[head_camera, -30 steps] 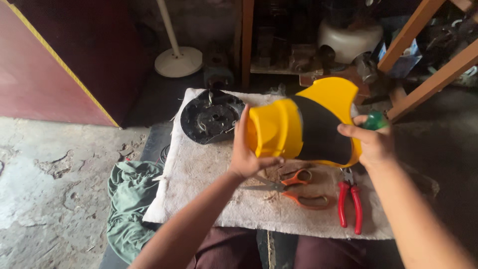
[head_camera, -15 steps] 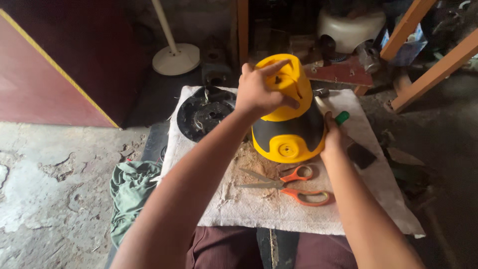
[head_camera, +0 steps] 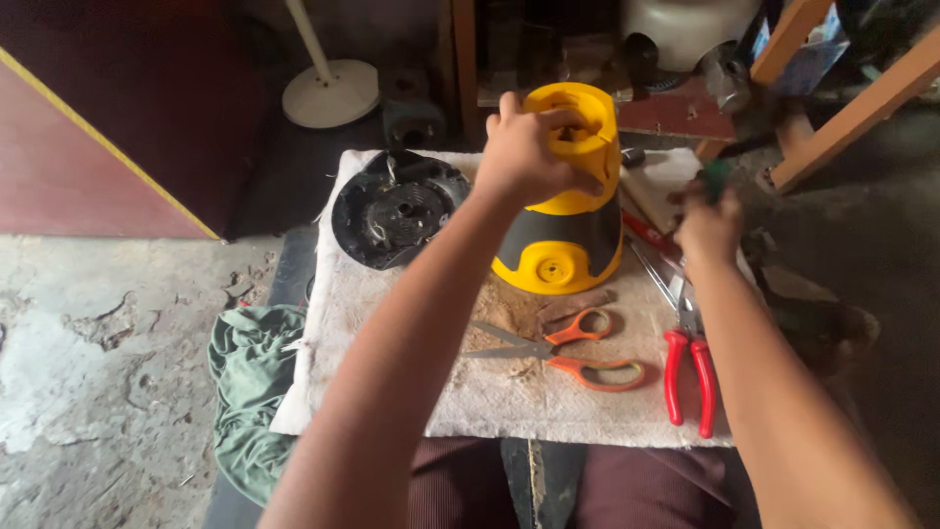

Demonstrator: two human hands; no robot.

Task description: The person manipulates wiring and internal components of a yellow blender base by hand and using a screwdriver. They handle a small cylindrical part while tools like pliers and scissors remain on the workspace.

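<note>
Left hand (head_camera: 524, 157) clamped over top rim of yellow housing (head_camera: 568, 211), upright on cloth-covered desk (head_camera: 490, 402). Right hand (head_camera: 707, 220) right of housing, closed round green-handled tool (head_camera: 717, 179). Housing judged rigid, light, smooth plastic; best gripped at rim. Scissors (head_camera: 563, 348) before housing, pliers (head_camera: 685, 362) right.

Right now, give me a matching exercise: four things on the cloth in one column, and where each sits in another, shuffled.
1. yellow housing
2. scissors
3. red pliers
4. black round part

a. far left of the cloth
b. under the left hand
c. right edge, near the right hand
d. in front of the housing

Pairs: 1-b, 2-d, 3-c, 4-a
</note>
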